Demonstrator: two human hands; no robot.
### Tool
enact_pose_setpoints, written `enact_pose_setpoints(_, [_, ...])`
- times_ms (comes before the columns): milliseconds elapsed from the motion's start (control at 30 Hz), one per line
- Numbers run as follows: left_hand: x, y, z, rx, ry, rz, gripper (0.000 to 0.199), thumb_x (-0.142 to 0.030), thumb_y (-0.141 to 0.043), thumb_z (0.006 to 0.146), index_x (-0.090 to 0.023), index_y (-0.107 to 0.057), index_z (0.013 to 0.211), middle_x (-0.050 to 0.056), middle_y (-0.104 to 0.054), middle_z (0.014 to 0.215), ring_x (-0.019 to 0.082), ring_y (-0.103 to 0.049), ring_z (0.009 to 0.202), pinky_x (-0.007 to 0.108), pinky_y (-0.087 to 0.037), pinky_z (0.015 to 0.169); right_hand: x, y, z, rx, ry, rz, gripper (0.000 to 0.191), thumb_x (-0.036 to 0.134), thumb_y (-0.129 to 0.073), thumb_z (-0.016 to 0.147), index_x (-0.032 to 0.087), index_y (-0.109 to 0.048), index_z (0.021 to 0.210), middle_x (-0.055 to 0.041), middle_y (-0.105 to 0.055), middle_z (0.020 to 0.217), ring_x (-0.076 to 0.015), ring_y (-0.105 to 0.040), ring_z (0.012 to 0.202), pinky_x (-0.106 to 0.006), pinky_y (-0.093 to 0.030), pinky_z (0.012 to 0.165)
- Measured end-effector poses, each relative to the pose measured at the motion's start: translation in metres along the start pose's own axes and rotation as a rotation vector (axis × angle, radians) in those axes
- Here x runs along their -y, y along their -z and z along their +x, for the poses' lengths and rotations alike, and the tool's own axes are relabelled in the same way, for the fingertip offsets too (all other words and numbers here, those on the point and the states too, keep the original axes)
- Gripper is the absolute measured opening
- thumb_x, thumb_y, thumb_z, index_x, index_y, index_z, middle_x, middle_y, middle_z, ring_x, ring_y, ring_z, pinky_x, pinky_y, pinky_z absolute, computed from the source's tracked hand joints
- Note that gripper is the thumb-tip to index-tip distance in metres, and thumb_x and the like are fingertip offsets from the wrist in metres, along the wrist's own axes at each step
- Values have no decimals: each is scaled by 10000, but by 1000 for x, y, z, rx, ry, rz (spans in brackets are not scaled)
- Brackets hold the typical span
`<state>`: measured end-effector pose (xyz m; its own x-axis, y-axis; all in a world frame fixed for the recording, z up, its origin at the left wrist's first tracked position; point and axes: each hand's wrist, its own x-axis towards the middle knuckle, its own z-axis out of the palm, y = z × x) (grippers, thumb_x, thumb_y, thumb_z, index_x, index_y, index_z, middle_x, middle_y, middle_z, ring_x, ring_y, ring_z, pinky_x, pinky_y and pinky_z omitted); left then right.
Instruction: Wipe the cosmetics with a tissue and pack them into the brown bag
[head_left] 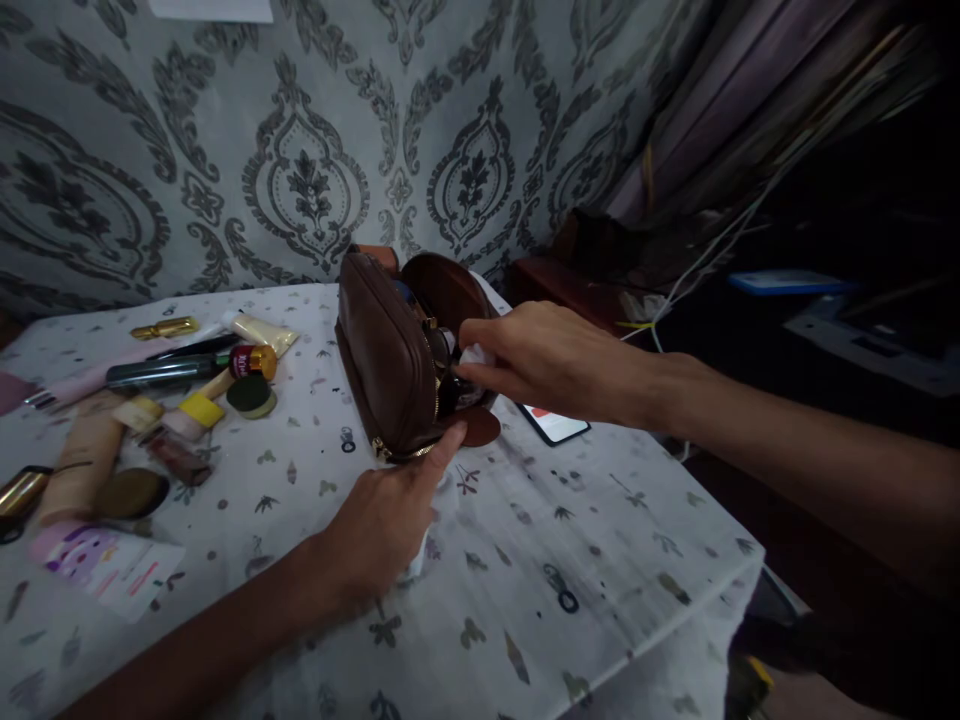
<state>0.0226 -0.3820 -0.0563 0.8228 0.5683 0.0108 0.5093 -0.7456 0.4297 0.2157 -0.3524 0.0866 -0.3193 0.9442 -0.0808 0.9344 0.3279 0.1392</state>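
Note:
A brown zippered cosmetic bag (382,350) stands unzipped on the table, several small items partly visible inside. My right hand (540,355) reaches to its opening from the right, thumb and fingers pinched on a small white piece that looks like tissue (475,355). In front of the bag is my left hand (386,515), its index finger stretched to the brown flap (480,427) at the bag's lower edge. The other left fingers are curled, and a bit of white, tissue-like material (416,562) shows beneath them; their grip is largely hidden.
Makeup lies at the left: a dark green tube (161,371), a red bottle with gold cap (253,361), a round dark compact (251,396) and a white-and-purple tube (105,565). A lit phone (556,424) lies right of the bag, near the table edge. A patterned curtain (307,190) hangs behind.

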Motion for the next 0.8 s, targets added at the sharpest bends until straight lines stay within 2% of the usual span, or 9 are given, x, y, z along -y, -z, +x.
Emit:
enact_pose_setpoints(200, [2,-2,0,-45,-8,-25,805,-79,-382,858,-190,-9,1562,5,-646,798,161,-594,657,291,-513,657,3,6,6,60,43,-86,214,291,-549,952,133,-691,973,-64,-663,702,-174,-589,655,-284,-252,561])
enact_pose_setpoints(433, [1,0,0,-77,-17,-52,801,-74,-381,847,-204,-30,1555,-35,-599,726,146,-557,592,280,-507,642,0,15,22,139,154,-61,134,204,-603,897,133,-716,888,-72,-686,750,-187,-629,713,-288,-343,611])
enact_pose_setpoints(600, [2,0,0,-55,-2,-81,762,-77,-355,873,-187,-41,1559,-18,-611,748,162,-577,616,313,-521,679,0,5,31,238,150,-42,156,209,-640,878,128,-720,985,-93,-705,830,-209,-655,771,-289,-371,622])
enact_pose_setpoints(700, [2,-1,1,-41,4,-87,758,-77,-357,876,-184,-47,1559,-10,-623,766,170,-599,651,328,-530,713,1,-5,29,209,123,-77,193,232,-652,880,135,-716,1034,-106,-713,850,-224,-665,789,-293,-371,619])
enact_pose_setpoints(800, [3,-3,0,-59,-2,-97,770,-74,-371,879,-210,-39,1561,-9,-641,798,164,-615,680,319,-533,737,1,-11,27,179,130,-156,172,251,-644,895,147,-732,1000,-104,-720,827,-228,-669,784,-291,-359,600])
